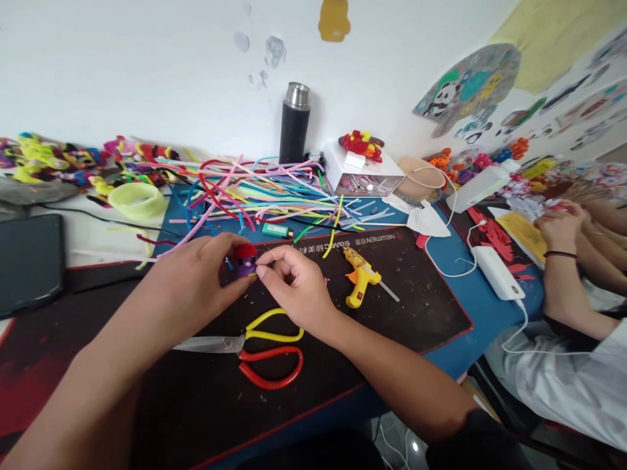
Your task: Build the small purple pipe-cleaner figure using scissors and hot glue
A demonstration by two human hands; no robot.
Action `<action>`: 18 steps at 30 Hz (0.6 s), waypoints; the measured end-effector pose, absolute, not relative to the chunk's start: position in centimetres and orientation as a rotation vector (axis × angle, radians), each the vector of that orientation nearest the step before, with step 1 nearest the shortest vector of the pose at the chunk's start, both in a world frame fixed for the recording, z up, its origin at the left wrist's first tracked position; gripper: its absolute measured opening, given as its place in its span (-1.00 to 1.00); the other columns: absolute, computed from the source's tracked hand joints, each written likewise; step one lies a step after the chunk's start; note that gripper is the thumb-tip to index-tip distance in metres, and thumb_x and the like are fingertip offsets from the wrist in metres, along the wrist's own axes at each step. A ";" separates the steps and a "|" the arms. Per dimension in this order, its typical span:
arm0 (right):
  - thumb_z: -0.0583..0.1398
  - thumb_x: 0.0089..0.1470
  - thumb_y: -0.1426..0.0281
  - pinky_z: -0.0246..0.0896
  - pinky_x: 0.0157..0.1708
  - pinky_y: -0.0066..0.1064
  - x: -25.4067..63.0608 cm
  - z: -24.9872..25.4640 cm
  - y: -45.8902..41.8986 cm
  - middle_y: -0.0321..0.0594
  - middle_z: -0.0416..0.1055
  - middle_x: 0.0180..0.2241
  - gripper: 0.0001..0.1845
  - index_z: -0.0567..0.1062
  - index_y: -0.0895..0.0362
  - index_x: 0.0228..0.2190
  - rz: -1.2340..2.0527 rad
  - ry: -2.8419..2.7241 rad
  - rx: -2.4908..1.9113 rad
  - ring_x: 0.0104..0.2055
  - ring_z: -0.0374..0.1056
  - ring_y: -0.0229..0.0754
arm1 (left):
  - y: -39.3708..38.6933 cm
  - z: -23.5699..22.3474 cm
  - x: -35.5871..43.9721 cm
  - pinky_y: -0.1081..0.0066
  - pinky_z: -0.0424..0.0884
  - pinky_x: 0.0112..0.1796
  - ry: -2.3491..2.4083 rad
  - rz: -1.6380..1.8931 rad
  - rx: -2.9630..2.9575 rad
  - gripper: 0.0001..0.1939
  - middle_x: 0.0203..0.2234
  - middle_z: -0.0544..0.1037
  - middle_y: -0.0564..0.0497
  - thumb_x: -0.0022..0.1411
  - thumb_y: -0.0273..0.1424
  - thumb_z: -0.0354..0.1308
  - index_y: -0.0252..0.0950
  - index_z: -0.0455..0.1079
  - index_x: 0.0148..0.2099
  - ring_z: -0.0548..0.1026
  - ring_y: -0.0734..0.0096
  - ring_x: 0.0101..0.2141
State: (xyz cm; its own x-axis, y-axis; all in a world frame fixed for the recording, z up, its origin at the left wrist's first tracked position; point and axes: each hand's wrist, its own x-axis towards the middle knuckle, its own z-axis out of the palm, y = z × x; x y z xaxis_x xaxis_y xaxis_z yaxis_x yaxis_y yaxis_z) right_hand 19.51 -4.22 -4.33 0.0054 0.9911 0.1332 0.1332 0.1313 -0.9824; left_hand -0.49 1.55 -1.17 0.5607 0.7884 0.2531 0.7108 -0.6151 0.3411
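Note:
Between the thumb and fingers of my left hand (189, 287) is a small purple and red fuzzy figure (245, 264), partly covered by the fingers. My right hand (296, 281) is pinched at the figure's right side; whatever lies in that pinch is too small to make out. Below the hands, scissors (272, 356) with one yellow and one red handle lie on the dark mat (343, 385). To the right of my right hand rests a yellow glue gun (361, 277) with a clear glue stick in its back end.
A heap of colourful pipe cleaners (274, 189) spreads behind the mat. Beyond it stand a black thermos (294, 124) and a white drawer box (365, 173). A tablet (32, 264) lies at left. At right are a white power bank (498, 273) with cables and another person's hands (563, 228).

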 end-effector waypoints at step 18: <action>0.30 0.32 0.24 0.18 -0.41 -0.36 19.5 -4.5 -4.3 -0.49 0.25 -0.57 -0.86 0.57 0.04 -0.18 1.022 -1.379 -1.229 -0.52 0.21 -0.26 | 1.5 -1.3 -0.5 0.13 0.57 -0.10 1.227 0.595 2.598 -0.63 -0.17 0.73 -0.15 0.47 -0.16 0.10 -0.23 0.54 0.13 0.70 -0.03 -0.19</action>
